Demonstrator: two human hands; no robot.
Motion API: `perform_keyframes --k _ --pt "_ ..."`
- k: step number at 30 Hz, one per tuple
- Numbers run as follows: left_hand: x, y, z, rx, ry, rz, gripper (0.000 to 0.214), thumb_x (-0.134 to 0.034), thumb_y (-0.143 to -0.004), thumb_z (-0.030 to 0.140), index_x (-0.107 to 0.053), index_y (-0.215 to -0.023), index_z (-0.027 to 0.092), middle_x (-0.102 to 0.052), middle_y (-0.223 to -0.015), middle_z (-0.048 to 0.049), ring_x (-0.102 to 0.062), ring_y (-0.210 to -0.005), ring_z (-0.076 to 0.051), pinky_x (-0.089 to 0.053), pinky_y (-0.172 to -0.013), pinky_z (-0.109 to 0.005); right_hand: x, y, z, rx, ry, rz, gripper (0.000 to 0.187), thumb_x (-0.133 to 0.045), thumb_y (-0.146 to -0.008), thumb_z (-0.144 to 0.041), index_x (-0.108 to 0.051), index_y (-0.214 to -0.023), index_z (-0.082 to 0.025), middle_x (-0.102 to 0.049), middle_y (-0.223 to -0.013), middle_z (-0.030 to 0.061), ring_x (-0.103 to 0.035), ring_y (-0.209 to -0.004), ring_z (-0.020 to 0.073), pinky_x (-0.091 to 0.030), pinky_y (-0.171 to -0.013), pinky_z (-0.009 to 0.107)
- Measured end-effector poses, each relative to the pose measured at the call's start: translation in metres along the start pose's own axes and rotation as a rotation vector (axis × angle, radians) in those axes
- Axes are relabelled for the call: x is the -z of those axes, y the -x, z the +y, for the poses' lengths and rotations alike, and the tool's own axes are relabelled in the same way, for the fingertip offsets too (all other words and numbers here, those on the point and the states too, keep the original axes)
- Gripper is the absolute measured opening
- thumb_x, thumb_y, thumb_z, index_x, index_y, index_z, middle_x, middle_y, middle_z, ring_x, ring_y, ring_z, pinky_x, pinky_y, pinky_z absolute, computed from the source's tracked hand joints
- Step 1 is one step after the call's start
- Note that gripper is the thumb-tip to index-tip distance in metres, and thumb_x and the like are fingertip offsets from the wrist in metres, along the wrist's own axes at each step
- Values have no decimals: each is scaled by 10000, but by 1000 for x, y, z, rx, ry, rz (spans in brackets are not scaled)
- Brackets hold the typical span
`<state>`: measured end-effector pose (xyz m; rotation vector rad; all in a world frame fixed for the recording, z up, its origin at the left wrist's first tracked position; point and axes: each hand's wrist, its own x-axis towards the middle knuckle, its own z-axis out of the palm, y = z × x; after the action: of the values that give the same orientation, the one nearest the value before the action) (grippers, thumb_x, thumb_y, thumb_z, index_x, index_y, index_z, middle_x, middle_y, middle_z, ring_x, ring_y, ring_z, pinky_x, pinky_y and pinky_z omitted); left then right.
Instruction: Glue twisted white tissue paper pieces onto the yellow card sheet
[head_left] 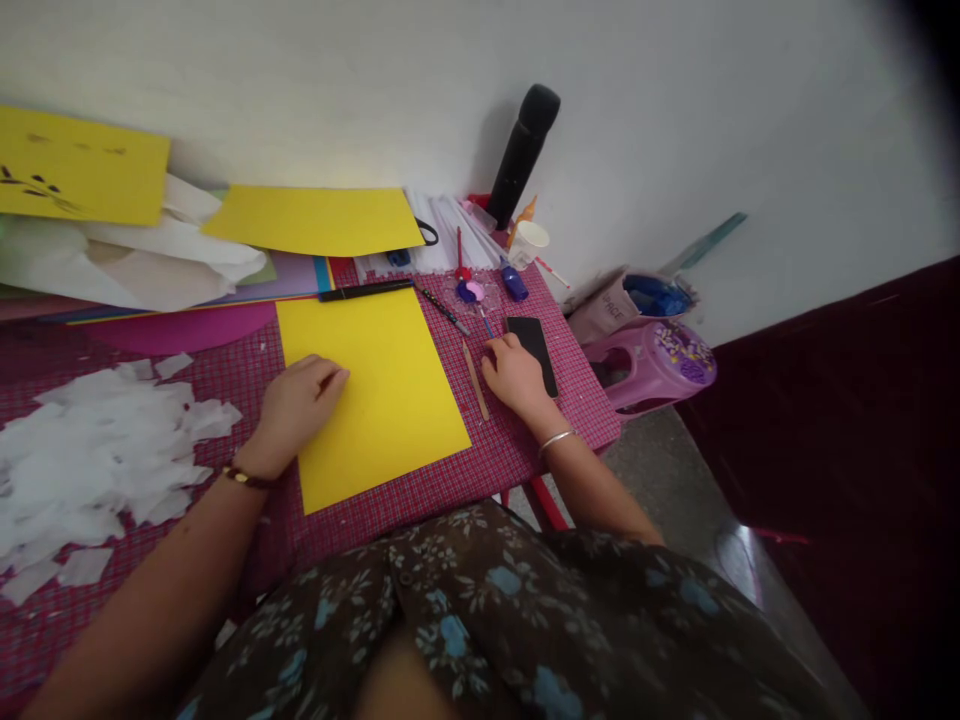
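Far left: heap of white paper scraps [97,450] on the checked tabletop [420,490]; yellow card [82,165] with dark marks behind it. Next, left hand [300,400], palm down on the left edge of a yellow sheet [382,400], which lies flat in front of the person. Left grip: fingers curled, underside hidden, can't tell how closed. Black marker [366,290] along the sheet's top edge. Right of the sheet: wooden pencil [475,382], then a clear dish [491,303] with red, blue and pink blobs. Right hand [516,372] has fingertips at a thin blue stick [488,326]; can't tell if the grip is pinching it. Dark phone [536,350] just beside that hand. Far right: pink stool [652,360].
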<state>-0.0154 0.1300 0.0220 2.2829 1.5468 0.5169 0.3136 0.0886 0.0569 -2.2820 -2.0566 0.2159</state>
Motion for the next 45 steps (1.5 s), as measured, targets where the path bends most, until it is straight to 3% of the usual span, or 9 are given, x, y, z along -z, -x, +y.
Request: perform_keyframes --k 15,25,30,34,39,45 --pt "-3 -1 -6 -26 -15 -7 276 -442 -946 402 -622 -859 211 -675 -920 -87 -654 -890 -257 -465 -756 -351 9 2 1 34 62 -28 301 -464 -1022 -298 -674 -1209 -190 -672 -1256 156 -725 -1016 305 -568 -806 395" --pt "-3 -1 -8 -25 -4 -11 277 -445 -949 407 -629 -866 217 -676 -915 -83 -649 -879 -257 -459 -747 -355 2 -25 7 -34 -37 -33 332 -434 -944 -98 -661 -1174 -175 -723 -1198 164 -716 -1008 283 -544 -867 374" --pt "-1 -1 -7 -9 -1 -25 277 -451 -942 412 -632 -869 216 -678 -920 -83 -646 -873 -254 -465 -746 -350 27 -48 38 -79 -155 148 431 -462 -951 -141 -595 -1361 -146 -741 -1231 165 -699 -1078 298 -528 -955 402" --pt "-2 -2 -8 -9 4 -26 280 -457 -936 422 -634 -867 216 -681 -911 -80 -647 -859 -249 -468 -744 -348 43 -80 77 -93 -101 186 379 -479 -921 -80 -734 -1198 -129 -743 -1252 175 -676 -1161 317 -505 -1018 430" --pt "-2 -2 -9 -24 27 -16 277 -454 -935 414 -633 -854 218 -677 -892 -75 -651 -859 -247 -466 -745 -349 31 -98 104 -29 -81 100 382 -512 -896 -46 -789 -1141 -142 -778 -1211 141 -695 -1125 281 -509 -1018 408" --pt "-1 -3 -8 3 39 -35 296 -455 -926 437 -633 -851 213 -671 -883 -80 -651 -850 -256 -457 -724 -355 19 -103 107 -7 -73 75 380 -521 -902 -65 -792 -1150 -162 -780 -1206 133 -708 -1083 268 -524 -994 393"
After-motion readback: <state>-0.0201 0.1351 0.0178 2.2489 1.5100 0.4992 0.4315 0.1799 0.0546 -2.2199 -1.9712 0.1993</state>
